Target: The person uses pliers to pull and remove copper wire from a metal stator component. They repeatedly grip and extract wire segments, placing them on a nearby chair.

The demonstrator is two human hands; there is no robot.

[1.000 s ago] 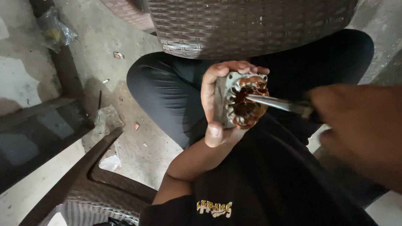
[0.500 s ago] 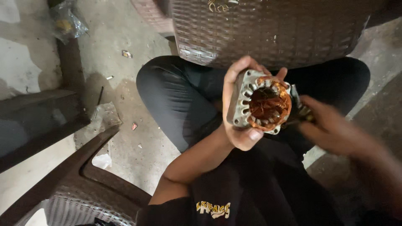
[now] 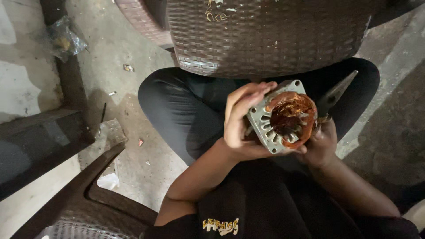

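The left hand (image 3: 241,121) is closed around a motor stator (image 3: 283,117), a grey metal block with rounded corners and small holes at them, its open face turned up toward the camera. Fingers curl over the upper left edge and the thumb runs along the lower edge. Inside the block sits a ring of copper-coloured windings (image 3: 293,119), glossy and reddish brown, with pale slot teeth showing around the bore.

The right hand (image 3: 321,144) is tucked against the lower right side of the stator, touching it, and its fingers are wrapped around the handle of a dark pointed tool (image 3: 335,94) whose flat blade sticks up and to the right, past the stator's edge. The stator is held above the lap, over black trousers (image 3: 186,110), with a black shirt (image 3: 248,208) below it that carries a small yellow printed emblem (image 3: 220,226) near the bottom edge of the view.

Just beyond the knees stands a brown woven wicker chair (image 3: 265,35), its back marked with a few pale scuffs. A second chair's dark armrest (image 3: 88,181) comes in at the lower left. On the concrete floor (image 3: 124,66) at the upper left lies a crumpled clear plastic bag (image 3: 64,40) with something yellowish inside, beside a dark beam (image 3: 66,75). Nearer the knee lie a flat clear wrapper (image 3: 108,132), a small red scrap (image 3: 141,142) and a white crumpled piece (image 3: 108,180)
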